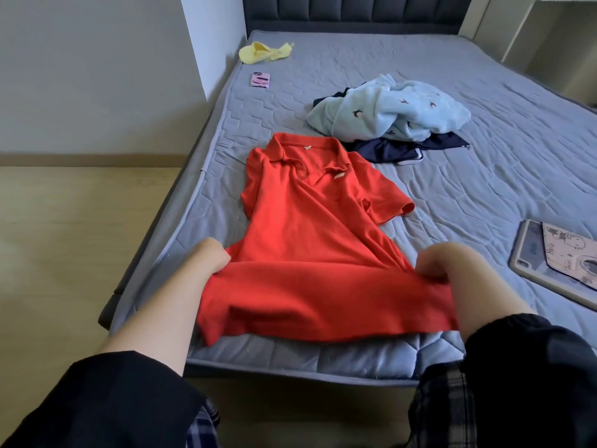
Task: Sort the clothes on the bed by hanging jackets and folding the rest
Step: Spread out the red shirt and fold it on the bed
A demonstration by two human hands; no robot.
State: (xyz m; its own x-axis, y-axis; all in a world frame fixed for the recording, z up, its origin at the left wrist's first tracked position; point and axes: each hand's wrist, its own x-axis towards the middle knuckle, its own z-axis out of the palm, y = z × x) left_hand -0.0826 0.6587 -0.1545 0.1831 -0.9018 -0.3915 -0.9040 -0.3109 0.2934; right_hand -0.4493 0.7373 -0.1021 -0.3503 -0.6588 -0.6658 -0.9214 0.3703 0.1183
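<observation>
Before me lies the bed [491,176], its grey quilted mattress running back to a dark padded headboard. Spread on its near half is the red polo shirt [307,227], front up, with the collar pointing away from me and the hem at the foot edge. Beyond the shirt's collar, towards the middle of the bed, a light blue top [391,108] with small dark birds on it sits in a crumpled heap. It lies partly over a navy garment [384,149], which touches the shirt's far shoulder. At the right edge of the bed rests a tablet [555,266] in a pale patterned cover.

My left hand [211,257] grips the left corner of the red hem, fingers curled under the cloth. My right hand [442,263] pinches the right corner, so the hem is raised a little off the mattress.

Near the headboard on the left lies a small yellow garment [265,52], and just in front of it a phone [260,80] in a pink case.
</observation>
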